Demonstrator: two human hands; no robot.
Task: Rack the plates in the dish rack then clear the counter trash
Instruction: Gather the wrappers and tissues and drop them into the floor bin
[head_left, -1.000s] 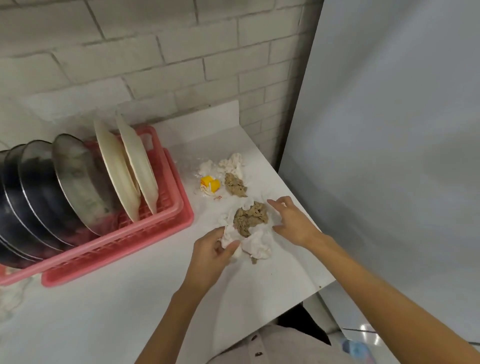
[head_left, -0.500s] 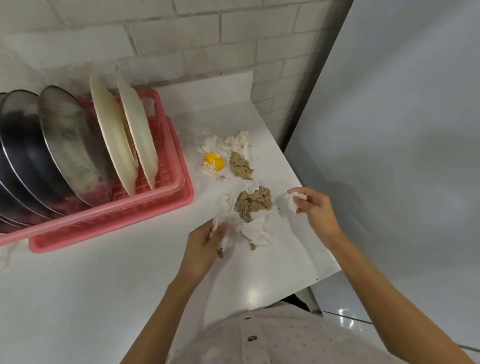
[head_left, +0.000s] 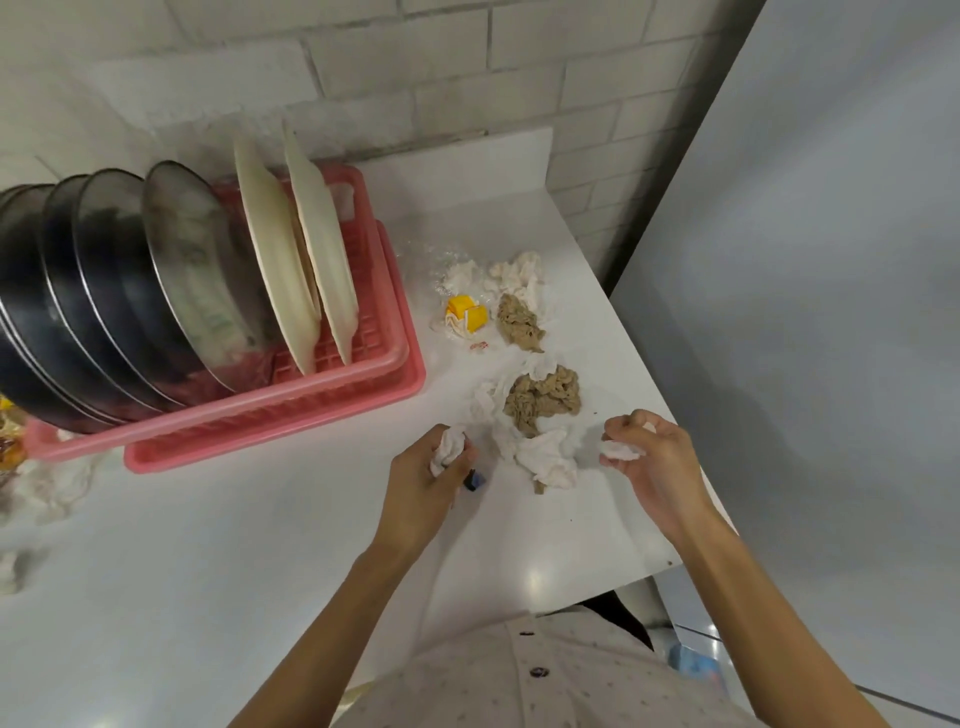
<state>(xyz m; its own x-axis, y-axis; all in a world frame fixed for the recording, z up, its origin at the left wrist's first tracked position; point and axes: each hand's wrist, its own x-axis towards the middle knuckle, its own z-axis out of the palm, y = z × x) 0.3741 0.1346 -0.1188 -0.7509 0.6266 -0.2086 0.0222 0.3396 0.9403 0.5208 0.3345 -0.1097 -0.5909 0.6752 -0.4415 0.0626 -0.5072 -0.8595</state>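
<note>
On the white counter (head_left: 260, 545), beside the brick wall, a pink dish rack (head_left: 291, 410) holds a row of plates standing on edge: several steel plates (head_left: 130, 291) to the left and two cream plates (head_left: 291, 260) at the right end, all leaning the same way. To the right of the rack lies the trash: a yellow wrapper (head_left: 467, 314) among white scraps, a small brown wad (head_left: 519, 325) just beside it, and nearer the person a larger brown wad (head_left: 543, 400) resting on crumpled white tissue (head_left: 545, 457). The left hand (head_left: 426, 488) is closed around a balled white tissue (head_left: 449, 449), with a small dark blue object (head_left: 474, 480) at its fingertips; what that is cannot be told. The right hand (head_left: 657, 462) is curled, pinching a small white scrap (head_left: 618, 449) between thumb and fingers, just right of the tissue pile
</note>
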